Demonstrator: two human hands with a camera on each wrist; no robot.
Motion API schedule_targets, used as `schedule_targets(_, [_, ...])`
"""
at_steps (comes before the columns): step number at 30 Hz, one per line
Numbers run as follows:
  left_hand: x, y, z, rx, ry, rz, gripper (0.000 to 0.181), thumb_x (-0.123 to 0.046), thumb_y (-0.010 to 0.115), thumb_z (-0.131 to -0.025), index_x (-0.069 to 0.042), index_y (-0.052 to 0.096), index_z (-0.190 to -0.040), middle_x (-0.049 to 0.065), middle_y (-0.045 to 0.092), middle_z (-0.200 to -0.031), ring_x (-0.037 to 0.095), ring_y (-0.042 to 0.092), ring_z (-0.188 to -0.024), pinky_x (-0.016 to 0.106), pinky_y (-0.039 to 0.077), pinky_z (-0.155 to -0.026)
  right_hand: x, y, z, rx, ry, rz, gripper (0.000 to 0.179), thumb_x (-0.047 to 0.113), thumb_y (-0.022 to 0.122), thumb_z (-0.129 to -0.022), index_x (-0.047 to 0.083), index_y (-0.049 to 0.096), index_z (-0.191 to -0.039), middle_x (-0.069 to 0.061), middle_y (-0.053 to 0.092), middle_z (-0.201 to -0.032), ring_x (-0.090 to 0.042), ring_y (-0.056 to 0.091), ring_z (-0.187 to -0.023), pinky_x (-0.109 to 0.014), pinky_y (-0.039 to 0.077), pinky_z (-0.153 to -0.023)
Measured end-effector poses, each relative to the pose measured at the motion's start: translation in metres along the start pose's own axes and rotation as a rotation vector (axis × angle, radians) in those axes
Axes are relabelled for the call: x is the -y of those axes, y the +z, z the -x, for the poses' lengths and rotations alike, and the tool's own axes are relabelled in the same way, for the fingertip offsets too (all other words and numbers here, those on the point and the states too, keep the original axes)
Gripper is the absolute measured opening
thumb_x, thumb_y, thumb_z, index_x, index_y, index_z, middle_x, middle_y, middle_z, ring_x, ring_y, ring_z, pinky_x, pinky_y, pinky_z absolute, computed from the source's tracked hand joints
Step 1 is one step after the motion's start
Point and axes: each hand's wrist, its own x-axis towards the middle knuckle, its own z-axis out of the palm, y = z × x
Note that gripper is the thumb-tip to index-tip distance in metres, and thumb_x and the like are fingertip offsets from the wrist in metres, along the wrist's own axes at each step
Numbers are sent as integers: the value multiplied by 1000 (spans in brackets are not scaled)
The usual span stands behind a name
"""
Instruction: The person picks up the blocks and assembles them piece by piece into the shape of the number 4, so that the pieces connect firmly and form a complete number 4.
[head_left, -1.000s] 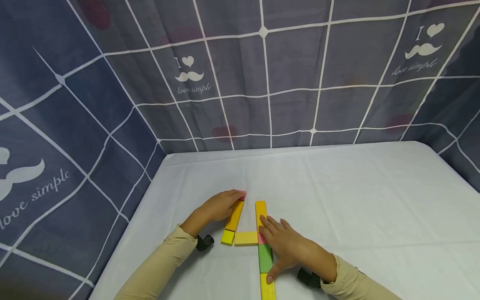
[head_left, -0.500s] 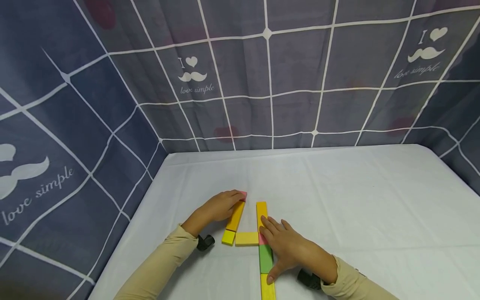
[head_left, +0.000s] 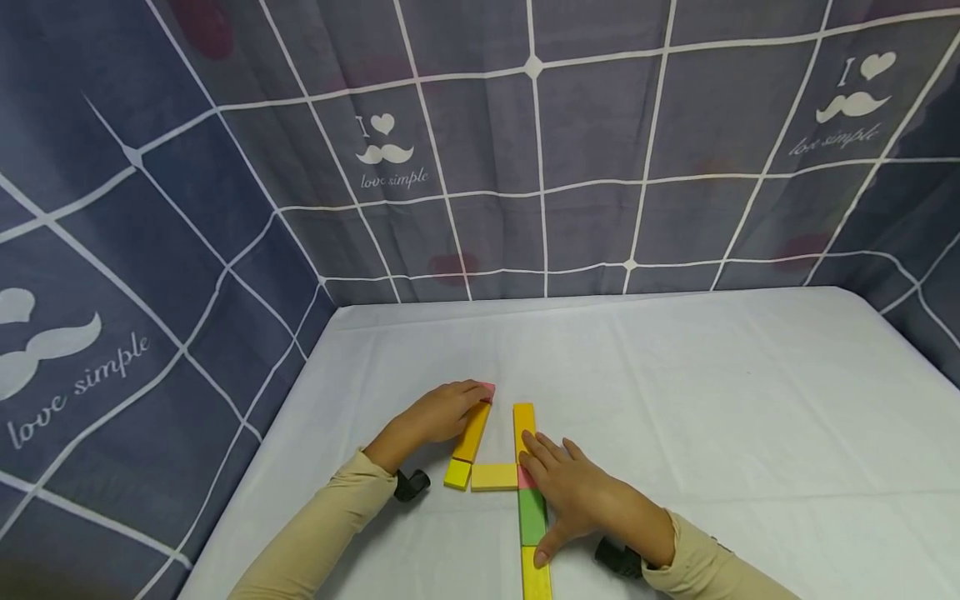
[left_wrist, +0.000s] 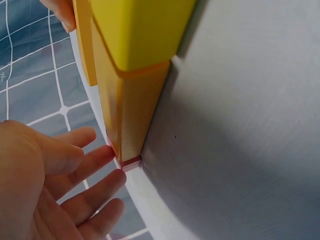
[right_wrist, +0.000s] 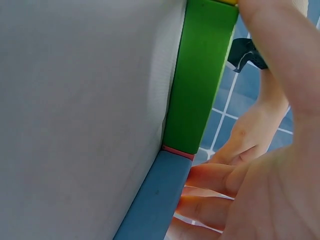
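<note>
My left hand (head_left: 438,412) reaches over the far end of a slanted row of blocks. Its fingertips touch a pink block (head_left: 488,388), followed by an orange block (head_left: 472,432) and a small yellow block (head_left: 457,475). In the left wrist view its fingers (left_wrist: 95,200) are extended beside the row. My right hand (head_left: 573,492) rests spread along a straight row: orange (head_left: 522,419), pink (head_left: 525,478), green (head_left: 532,518) and long yellow (head_left: 536,579) blocks. A pale yellow block (head_left: 495,477) lies crosswise between the rows. The right wrist view shows a blue block (right_wrist: 155,192) by the green one.
White cloth (head_left: 675,375) covers the table under the blocks. Dark grey and blue checked curtains (head_left: 585,217) with white lines hang behind and at both sides. A black strap device (head_left: 411,485) sits on the left wrist, another (head_left: 618,557) on the right.
</note>
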Motion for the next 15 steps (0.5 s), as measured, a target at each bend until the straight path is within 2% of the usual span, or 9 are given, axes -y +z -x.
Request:
schedule_targets(7, [1, -1, 1, -19, 10, -15, 28, -14, 52, -97, -9, 59, -124, 8, 58, -130, 25, 55, -121, 39, 44, -104, 1, 0, 0, -1, -3, 3, 119, 69, 76, -54, 6, 33, -145, -14, 18, -158, -31, 19, -146, -55, 23, -114])
schedule_targets(15, [0, -4, 8, -56, 37, -19, 29, -11, 53, -96, -10, 59, -124, 10, 59, -129, 26, 56, -120, 40, 44, -104, 1, 1, 0, 4, 1, -2, 120, 69, 76, -54, 5, 31, -146, -14, 17, -158, -31, 16, -147, -54, 20, -115])
